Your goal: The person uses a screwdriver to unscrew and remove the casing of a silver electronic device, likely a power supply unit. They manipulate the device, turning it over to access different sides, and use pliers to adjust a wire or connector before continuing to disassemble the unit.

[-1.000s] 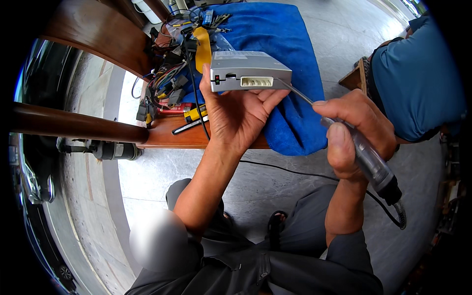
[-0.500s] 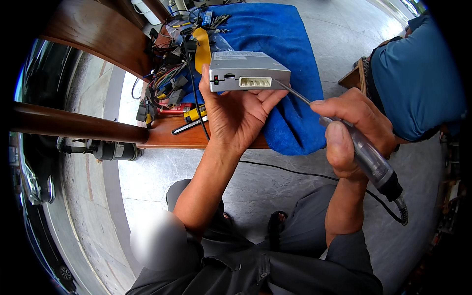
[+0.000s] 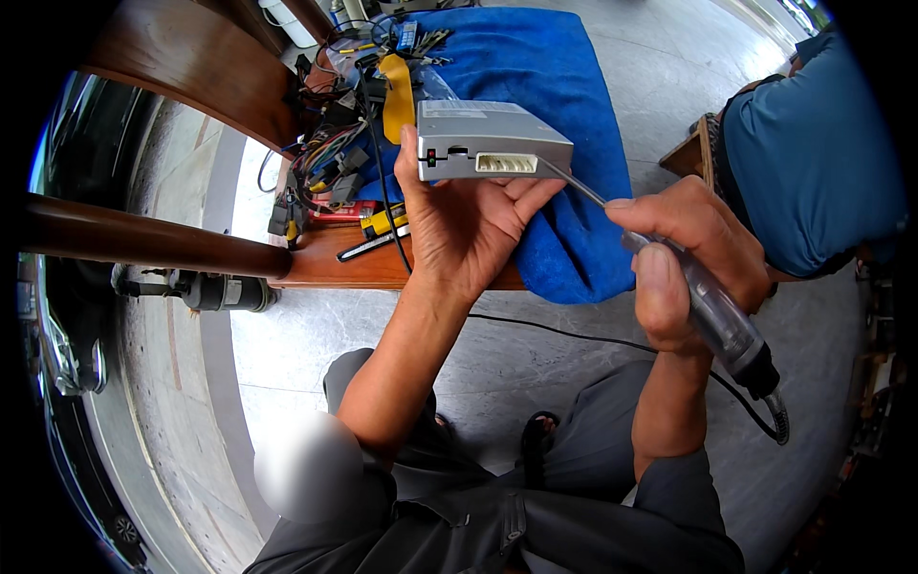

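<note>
While the left hand props up a gray control box, palm up, the right hand points a clear-handled corded probe at it. Box is raised over the blue towel on the wooden table, connector face toward the wearer. Left grip: closed, thumb pressed on the box's left end, fingers under its right. Right grip: thumb and forefinger pinching the probe handle, other fingers curled behind. Metal shaft slants up-left, tip by the right end of the white connector socket; can't tell if it touches. Red and green spots sit at the left of that same face. Black cable passes behind the right hand. Towel covers the table's right side, draping over the near right corner. Along the left edge: tangled wiring, flat yellow piece just beside it. By the near edge, left part: yellow-and-black tool, slim black-and-silver tool. Off the right edge, apart: person in a blue shirt.
</note>
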Demonstrator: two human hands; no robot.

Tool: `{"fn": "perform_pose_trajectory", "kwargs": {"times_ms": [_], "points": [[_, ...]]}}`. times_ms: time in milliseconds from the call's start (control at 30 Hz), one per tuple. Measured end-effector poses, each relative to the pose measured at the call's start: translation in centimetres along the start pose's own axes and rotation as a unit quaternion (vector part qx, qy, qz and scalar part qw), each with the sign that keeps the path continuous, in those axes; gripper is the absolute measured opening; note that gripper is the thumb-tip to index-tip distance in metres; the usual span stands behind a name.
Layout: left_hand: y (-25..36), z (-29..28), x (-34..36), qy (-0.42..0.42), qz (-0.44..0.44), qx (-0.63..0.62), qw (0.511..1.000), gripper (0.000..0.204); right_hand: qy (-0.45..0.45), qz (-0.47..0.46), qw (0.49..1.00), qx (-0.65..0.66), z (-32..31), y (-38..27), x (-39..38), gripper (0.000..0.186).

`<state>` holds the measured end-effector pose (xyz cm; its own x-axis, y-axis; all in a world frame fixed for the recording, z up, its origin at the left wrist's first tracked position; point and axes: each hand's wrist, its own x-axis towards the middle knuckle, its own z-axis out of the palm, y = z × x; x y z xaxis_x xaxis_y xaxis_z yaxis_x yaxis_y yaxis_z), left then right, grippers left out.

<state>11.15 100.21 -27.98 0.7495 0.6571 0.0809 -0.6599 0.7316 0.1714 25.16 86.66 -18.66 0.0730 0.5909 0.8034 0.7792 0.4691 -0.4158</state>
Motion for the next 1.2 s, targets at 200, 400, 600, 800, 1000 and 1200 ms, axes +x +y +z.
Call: {"fn": "perform_pose_trajectory", "kwargs": {"times_ms": [200, 400, 600, 800, 1000, 1200], "points": [[0.1, 0.1, -0.1, 0.003, -0.003, -0.008, 1.0, 0.099, 0.0, -0.004, 1.0, 0.004, 0.2, 0.2, 0.1, 0.02], [-0.2, 0.5, -0.1, 0.016, 0.006, 0.028, 0.999, 0.095, -0.013, 0.06, 0.998, 0.022, -0.3, -0.6, 0.4, 0.017], [-0.3, 1.1, -0.1, 0.032, 0.02, 0.056, 0.998, 0.094, -0.024, 0.041, 0.999, -0.011, -0.1, -1.0, 0.6, 0.023], [-0.5, 1.0, -0.1, 0.039, 0.025, 0.054, 0.997, 0.094, -0.023, -0.011, 0.999, -0.024, 0.3, -0.6, 0.3, 0.023], [-0.4, 1.0, 0.0, 0.037, 0.03, 0.054, 0.997, 0.096, -0.03, -0.083, 0.995, -0.04, 1.2, -0.1, -0.7, 0.024], [-0.5, 1.0, 0.0, 0.033, 0.038, 0.057, 0.997, 0.097, -0.027, -0.118, 0.992, -0.029, 2.0, 0.5, -1.8, 0.027]]}}
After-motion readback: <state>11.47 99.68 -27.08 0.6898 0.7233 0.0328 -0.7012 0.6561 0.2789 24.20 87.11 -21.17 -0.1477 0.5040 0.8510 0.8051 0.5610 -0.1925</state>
